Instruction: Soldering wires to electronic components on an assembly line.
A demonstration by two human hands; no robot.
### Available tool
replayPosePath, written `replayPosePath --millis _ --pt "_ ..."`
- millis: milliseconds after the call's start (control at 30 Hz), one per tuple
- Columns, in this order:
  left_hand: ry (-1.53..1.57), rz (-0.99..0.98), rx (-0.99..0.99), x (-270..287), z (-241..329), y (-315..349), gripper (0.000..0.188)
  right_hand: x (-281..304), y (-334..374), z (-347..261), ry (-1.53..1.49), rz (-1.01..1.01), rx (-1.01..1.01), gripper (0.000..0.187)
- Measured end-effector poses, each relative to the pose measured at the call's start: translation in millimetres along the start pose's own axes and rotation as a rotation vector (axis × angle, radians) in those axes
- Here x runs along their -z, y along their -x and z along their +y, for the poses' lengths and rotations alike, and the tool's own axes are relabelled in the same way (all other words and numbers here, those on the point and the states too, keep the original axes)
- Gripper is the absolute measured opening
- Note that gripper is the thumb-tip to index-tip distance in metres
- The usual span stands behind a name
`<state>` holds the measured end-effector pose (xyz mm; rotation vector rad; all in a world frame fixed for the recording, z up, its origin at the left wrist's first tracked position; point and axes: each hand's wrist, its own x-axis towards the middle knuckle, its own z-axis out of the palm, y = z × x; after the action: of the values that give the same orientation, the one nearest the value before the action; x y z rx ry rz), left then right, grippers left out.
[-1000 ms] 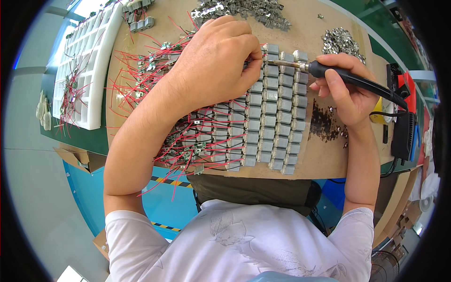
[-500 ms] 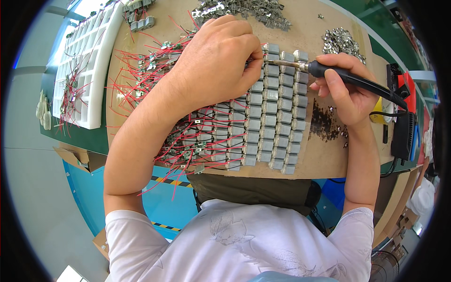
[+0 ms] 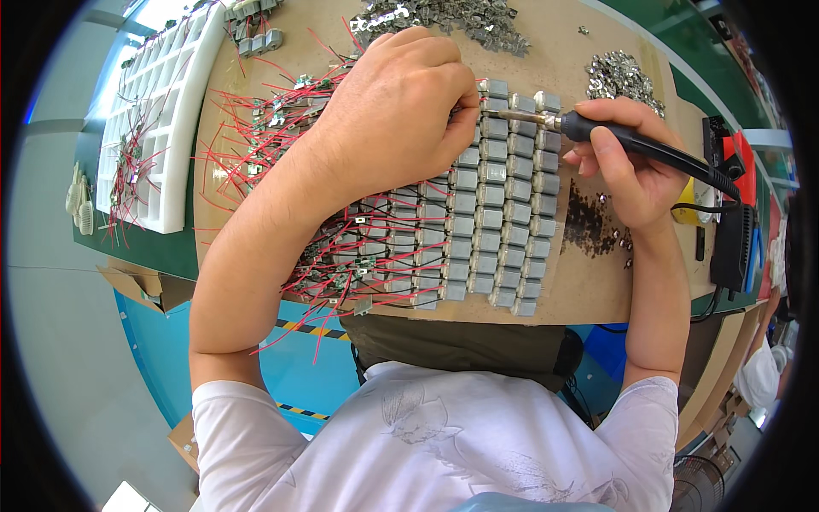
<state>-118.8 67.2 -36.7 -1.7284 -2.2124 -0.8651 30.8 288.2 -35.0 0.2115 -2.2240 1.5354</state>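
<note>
In my right hand is a soldering iron with a black handle, its metal tip pointing left. The tip reaches across the upper rows of small grey motors, close to the fingertips of my left hand. Those left fingers are pinched together over the motors; what they hold is hidden behind them. The motors stand packed in columns on brown board. Red and black wires with small green circuit boards lie across the left columns, partly under my left forearm.
A white compartment tray holding wired boards stands at the left. Metal clips lie in a pile at the far side and another pile at the far right. Dark crumbs and a black power box are on the right.
My hands and the soldering iron have hardly moved. At the far right edge, a person in the background has shifted slightly.
</note>
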Motion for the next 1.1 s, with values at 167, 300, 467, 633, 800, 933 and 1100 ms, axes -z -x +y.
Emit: replayPosePath --millis 167,300,467,633,800,933,1100 --pt "0.001 0.007 -0.003 0 0 0 0.007 0 4 3 -0.044 0.085 0.016 0.020" --pt "0.001 -0.009 -0.002 1 1 0 0.006 0 1 6 0.026 0.143 0.075 0.023" --pt "-0.004 -0.023 -0.003 1 1 0 0.007 -2 -6 7 0.236 0.139 0.124 0.026" --pt "-0.006 -0.003 -0.019 2 0 0 0.007 -6 -14 10 0.490 0.116 0.225 0.021" --pt "-0.007 -0.006 -0.015 2 -1 -1 0.007 -6 -14 9 0.509 0.072 0.220 0.027" --pt "-0.005 -0.008 -0.013 2 0 0 0.007 -6 -13 10 0.488 0.047 0.208 0.033" --pt "-0.013 -0.017 -0.005 2 1 1 0.007 -7 -12 9 0.465 0.057 0.193 0.033"
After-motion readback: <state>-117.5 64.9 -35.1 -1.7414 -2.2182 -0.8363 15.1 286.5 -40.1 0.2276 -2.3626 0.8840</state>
